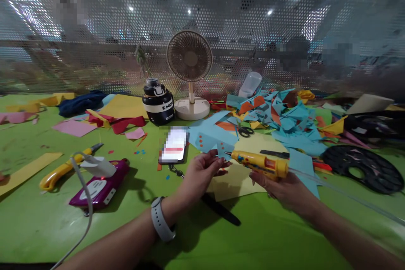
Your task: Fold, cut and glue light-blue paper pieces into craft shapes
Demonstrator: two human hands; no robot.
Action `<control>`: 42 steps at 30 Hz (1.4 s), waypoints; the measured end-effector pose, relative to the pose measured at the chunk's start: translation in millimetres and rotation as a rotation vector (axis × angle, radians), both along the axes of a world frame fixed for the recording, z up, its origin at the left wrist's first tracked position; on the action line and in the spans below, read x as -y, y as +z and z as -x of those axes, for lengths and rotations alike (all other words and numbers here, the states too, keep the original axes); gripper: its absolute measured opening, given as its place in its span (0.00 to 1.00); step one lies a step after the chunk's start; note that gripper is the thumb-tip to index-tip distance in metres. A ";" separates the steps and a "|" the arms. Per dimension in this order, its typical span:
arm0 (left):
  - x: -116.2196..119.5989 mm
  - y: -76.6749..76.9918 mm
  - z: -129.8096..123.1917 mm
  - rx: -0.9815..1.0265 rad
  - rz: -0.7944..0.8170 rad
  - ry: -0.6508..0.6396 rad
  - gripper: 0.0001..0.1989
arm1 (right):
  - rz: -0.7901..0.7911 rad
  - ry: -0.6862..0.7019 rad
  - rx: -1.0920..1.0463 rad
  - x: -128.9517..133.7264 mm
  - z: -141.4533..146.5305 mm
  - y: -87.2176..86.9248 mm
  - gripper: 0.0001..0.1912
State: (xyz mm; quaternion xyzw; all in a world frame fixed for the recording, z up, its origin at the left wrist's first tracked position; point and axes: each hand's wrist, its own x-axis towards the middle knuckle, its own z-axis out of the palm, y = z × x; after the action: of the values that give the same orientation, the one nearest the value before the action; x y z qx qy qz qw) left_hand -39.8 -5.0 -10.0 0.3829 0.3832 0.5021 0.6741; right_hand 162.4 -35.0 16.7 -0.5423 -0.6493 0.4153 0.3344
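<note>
My left hand (204, 171) is closed, its thumb and fingers pinching a small piece of light blue paper (223, 152). My right hand (281, 187) is wrapped round a yellow glue gun (259, 163), whose nozzle points left and ends close beside that paper and my left fingertips. Under both hands lies a pale yellow sheet (240, 183). Just beyond them is a light blue sheet (210, 137) with small orange pieces on it. A black strip-like object (223, 211) lies below my left hand, partly hidden by it.
Near my left hand lie a lit phone (174, 145), a purple power strip (106, 185) and a yellow cutter (63, 173). Behind stand a black bottle (158, 103) and a fan (190, 57). Scissors (246, 131), paper scraps (284, 112) and a black round tray (363, 168) lie right.
</note>
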 end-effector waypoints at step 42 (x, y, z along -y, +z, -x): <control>-0.5 -1.3 1.7 -0.048 -0.016 -0.039 0.14 | -0.069 0.052 0.116 -0.8 0.6 0.2 0.19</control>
State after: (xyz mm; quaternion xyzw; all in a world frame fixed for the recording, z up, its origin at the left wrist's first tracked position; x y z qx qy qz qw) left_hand -41.5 -4.5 -11.3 0.4077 0.3875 0.4826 0.6713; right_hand 161.8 -34.1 16.9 -0.5367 -0.6952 0.3692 0.3039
